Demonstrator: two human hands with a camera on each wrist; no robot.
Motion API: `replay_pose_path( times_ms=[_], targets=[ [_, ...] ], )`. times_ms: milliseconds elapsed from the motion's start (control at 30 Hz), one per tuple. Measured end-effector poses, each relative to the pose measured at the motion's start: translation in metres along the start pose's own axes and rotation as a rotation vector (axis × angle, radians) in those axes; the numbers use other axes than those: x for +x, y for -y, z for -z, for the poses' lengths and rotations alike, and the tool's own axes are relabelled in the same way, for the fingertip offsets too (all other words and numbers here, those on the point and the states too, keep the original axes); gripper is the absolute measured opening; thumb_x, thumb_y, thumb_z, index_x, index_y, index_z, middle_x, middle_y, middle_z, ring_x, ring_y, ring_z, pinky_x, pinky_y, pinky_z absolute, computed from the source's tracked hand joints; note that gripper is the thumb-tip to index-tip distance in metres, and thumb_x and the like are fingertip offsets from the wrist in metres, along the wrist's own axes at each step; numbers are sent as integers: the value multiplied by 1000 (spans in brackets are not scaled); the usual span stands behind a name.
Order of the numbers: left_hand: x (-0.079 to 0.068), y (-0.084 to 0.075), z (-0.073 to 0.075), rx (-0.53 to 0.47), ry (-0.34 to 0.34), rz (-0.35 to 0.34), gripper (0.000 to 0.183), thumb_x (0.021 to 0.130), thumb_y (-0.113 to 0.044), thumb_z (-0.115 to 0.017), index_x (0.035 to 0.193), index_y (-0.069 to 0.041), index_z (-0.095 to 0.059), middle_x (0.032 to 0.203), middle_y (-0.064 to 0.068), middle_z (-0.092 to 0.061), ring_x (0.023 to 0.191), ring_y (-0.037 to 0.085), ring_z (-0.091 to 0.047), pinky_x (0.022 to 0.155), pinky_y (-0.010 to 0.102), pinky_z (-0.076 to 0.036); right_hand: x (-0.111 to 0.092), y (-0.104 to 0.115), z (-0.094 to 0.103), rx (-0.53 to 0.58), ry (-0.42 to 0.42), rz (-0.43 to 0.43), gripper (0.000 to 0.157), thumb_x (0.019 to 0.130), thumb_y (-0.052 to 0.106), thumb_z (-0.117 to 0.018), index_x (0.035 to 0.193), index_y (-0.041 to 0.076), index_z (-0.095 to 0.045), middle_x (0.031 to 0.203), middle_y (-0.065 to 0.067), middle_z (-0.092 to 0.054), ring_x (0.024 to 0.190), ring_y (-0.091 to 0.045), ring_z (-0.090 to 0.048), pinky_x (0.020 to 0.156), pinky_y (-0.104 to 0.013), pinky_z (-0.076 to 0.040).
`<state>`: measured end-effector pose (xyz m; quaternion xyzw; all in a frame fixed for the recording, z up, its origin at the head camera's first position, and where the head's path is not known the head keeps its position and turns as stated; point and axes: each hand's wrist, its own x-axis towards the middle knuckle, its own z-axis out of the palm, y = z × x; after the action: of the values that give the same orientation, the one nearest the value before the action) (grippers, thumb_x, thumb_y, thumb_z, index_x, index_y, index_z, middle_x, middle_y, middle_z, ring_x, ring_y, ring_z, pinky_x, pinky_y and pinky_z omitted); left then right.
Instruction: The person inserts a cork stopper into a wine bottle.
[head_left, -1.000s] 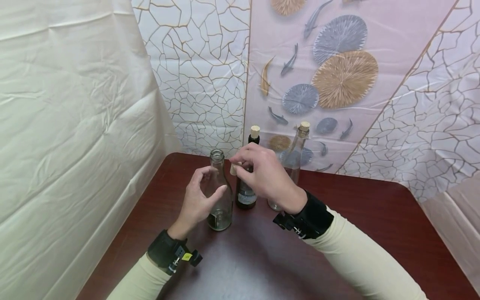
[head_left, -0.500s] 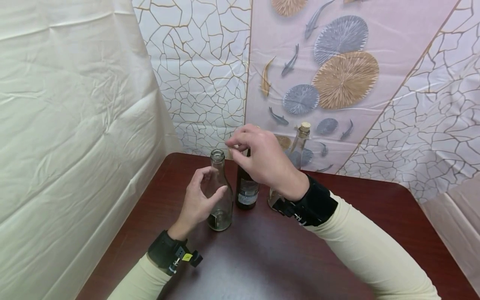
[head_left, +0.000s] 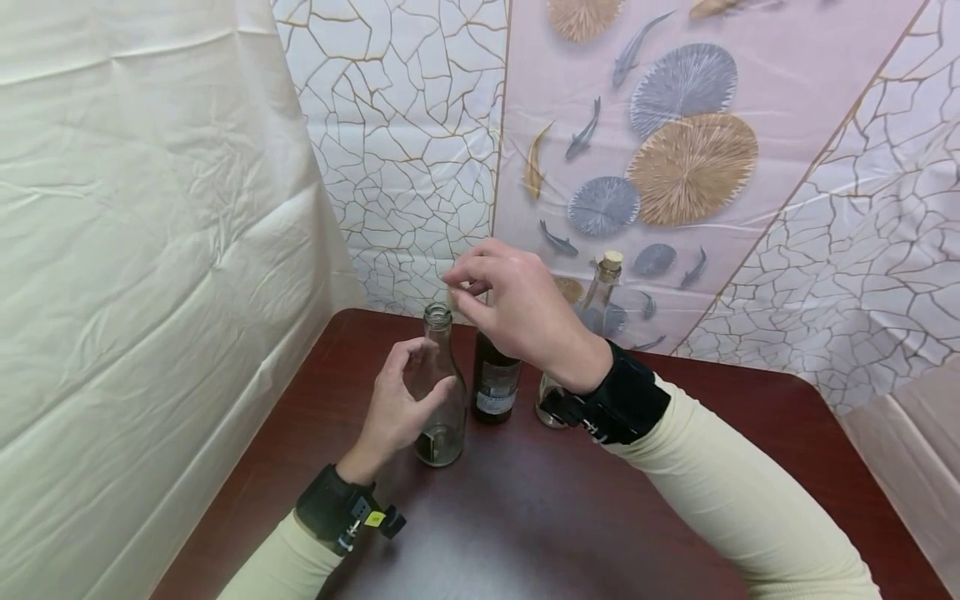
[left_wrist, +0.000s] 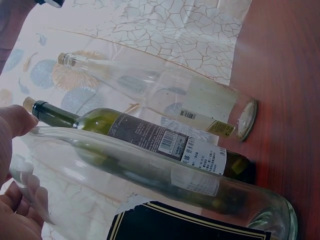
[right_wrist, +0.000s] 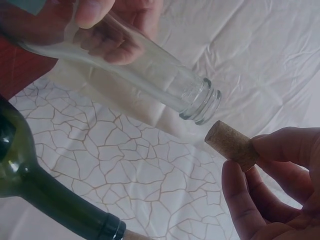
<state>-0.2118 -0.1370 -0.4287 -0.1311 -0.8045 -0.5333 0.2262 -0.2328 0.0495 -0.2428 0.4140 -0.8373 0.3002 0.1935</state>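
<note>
My left hand (head_left: 396, 402) curls round the body of a clear glass bottle (head_left: 444, 437), which stands upright on the table with its mouth uncovered. Above and right of that mouth, my right hand (head_left: 517, 308) pinches a cork (right_wrist: 231, 144) between thumb and fingers. The right wrist view shows the cork's free end close to the threaded bottle mouth (right_wrist: 202, 102), with a small gap between them. A dark label (left_wrist: 175, 222) is on this bottle's side. In the head view my right fingers mostly cover the cork.
Just right of the held bottle stands a green wine bottle (left_wrist: 145, 135) with a cork in its neck. Farther right is a clear bottle (left_wrist: 145, 85), also corked. Patterned cloth (head_left: 405, 167) hangs behind the dark red table (head_left: 712, 417), and cream cloth (head_left: 150, 250) on the left.
My right hand has lifted the cork and brought it slightly left, from beside the bottle's neck to near its mouth. My left hand has stayed on the bottle.
</note>
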Motion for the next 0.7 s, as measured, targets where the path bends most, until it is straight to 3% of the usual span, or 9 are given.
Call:
replay_pose_path(
  times_ms=[333,700],
  targets=[
    [0,1,1,-7,5,-7,53,91,-17,-82,135,-10,-55,133,8,-59,125,22,-57,109,48,-49,9,7,-6,10,22,11,19,97,6,-69,111,5,-80,110,-8,-74,93,-18,-76,85,-31,-61],
    [-1,3,1,-27,4,-23,52,91,-21,-82,135,-13,-56,131,5,-59,120,19,-57,102,37,-49,13,7,-15,-27,43,39,17,96,6,-69,109,5,-80,107,-7,-74,91,-17,-75,84,-29,-61]
  ],
)
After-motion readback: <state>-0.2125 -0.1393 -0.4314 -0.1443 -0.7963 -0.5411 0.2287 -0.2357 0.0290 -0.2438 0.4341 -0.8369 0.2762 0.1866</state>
